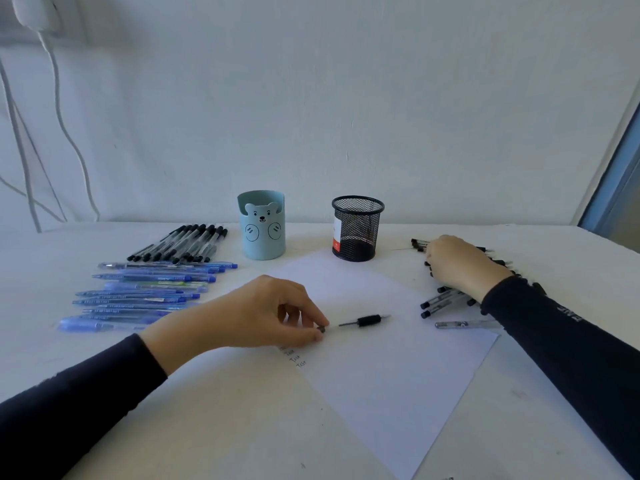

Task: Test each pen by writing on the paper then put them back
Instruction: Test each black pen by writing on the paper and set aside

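White table [214, 410] against a plain wall, paper [381, 375] lying angled at centre. Left hand [263, 313] pinching the end of a pen [360, 321] lying on the paper, presumably steadying it after testing. Right hand [457, 261] resting curled over the black pen pile [440, 301], likely selecting another; grip hidden, cannot tell. Sorted blue pens [145, 296] and both cups [262, 225] standing apart.

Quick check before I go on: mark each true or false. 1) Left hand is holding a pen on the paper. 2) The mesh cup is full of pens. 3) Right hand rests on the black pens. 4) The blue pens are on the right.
1) True: the left hand pinches the end of a pen lying on the paper.
2) False: the mesh cup looks empty.
3) True: the right hand lies on the black pens.
4) False: the blue pens lie at the left.
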The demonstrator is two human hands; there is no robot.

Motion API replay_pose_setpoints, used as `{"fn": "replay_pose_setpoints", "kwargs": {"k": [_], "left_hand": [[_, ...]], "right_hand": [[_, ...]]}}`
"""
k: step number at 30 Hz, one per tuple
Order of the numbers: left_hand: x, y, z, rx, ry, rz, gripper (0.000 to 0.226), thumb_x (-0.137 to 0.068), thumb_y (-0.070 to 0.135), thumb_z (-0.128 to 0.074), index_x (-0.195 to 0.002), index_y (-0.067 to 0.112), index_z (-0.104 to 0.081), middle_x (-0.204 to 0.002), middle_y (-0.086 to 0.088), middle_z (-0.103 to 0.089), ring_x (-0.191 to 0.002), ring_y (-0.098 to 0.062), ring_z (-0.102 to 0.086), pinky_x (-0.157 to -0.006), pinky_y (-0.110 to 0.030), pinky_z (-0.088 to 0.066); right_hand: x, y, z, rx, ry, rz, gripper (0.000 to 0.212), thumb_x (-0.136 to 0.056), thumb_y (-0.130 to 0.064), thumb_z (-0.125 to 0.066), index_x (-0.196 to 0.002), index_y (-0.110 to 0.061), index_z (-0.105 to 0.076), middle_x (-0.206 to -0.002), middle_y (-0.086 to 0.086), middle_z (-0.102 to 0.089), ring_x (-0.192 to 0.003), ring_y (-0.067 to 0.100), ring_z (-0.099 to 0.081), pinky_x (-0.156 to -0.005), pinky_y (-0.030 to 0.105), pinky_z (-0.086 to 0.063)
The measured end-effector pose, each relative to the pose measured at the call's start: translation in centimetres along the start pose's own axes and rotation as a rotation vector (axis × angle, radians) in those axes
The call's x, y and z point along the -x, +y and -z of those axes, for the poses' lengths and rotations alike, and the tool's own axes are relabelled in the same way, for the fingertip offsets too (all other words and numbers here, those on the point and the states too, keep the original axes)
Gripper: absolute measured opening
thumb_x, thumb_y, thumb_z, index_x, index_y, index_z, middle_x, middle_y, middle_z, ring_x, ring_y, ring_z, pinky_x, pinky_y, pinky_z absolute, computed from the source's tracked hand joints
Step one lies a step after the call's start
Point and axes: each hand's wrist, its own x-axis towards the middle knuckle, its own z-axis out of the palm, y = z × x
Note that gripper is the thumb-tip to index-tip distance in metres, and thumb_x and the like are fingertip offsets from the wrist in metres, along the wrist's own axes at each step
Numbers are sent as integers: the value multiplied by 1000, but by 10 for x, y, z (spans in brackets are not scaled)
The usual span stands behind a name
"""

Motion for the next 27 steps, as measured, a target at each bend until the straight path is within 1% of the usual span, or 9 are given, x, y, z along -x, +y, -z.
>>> {"fn": "replay_pose_setpoints", "kwargs": {"k": [2,4,8,12,14,17,19,22,27], "left_hand": [[-1,0,-1,-41,68,-37,17,-80,23,-77,-93,34,-76,-84,13,-65,-71,-6,-58,-64,-13,-45],[-2,-1,0,-71,211,-78,17,-80,16,-78,-90,30,-75,-79,10,-65,-70,-7,-59,-63,-12,-45],[-4,-3,22,-96,669,-185,14,-82,11,-76,-93,18,-72,-82,5,-64,-68,-10,-58,-65,-13,-46],[-10,-18,67,104,1133,42,12,-90,21,-68,-102,20,-68,-86,10,-65,-67,-5,-56,-62,-15,-45],[-12,-36,86,115,1232,212,17,-93,27,-63,-108,19,-66,-88,11,-63,-65,-3,-54,-62,-17,-44],[-17,-65,97,-16,1097,412,21,-95,23,-58,-113,12,-64,-98,3,-64,-70,-8,-55,-71,-23,-43],[-26,-81,94,-131,968,470,21,-95,18,-57,-111,7,-65,-103,-4,-67,-82,-15,-58,-76,-25,-42],[-42,-97,81,-307,790,556,19,-94,13,-55,-106,3,-65,-109,-13,-64,-96,-28,-60,-83,-31,-46],[-58,-99,61,-547,543,680,21,-89,4,-53,-106,1,-64,-110,-19,-61,-96,-37,-62,-79,-38,-51]], "right_hand": [[5,-1,0,34,80,28,18,-90,5,-41,-89,-13,-45,-92,7,-47,-85,27,-45,-70,34,-38],[7,-6,0,57,186,82,17,-95,1,-38,-98,-15,-39,-87,4,-48,-81,26,-45,-65,33,-32],[9,-22,9,-116,324,231,11,-105,-21,-31,-104,-18,-41,-79,4,-54,-76,28,-49,-65,37,-39],[22,-43,19,-285,370,370,19,-102,-33,-38,-106,-27,-55,-76,-7,-51,-85,25,-50,-83,40,-37],[31,-55,26,-333,349,400,19,-101,-40,-36,-98,-34,-53,-70,-11,-49,-83,21,-47,-84,39,-34],[47,-68,36,-547,295,526,10,-93,-45,-41,-92,-37,-46,-59,-9,-49,-66,14,-43,-65,33,-33],[53,-75,40,-651,218,582,5,-89,-35,-45,-90,-33,-41,-67,-9,-48,-62,8,-41,-59,30,-34],[63,-84,41,-767,134,696,7,-98,-22,-42,-93,-25,-40,-80,-5,-47,-67,6,-41,-62,23,-33],[66,-93,33,-761,130,757,20,-101,-36,-42,-119,-39,-50,-81,-4,-53,-78,18,-49,-75,32,-44]]}}
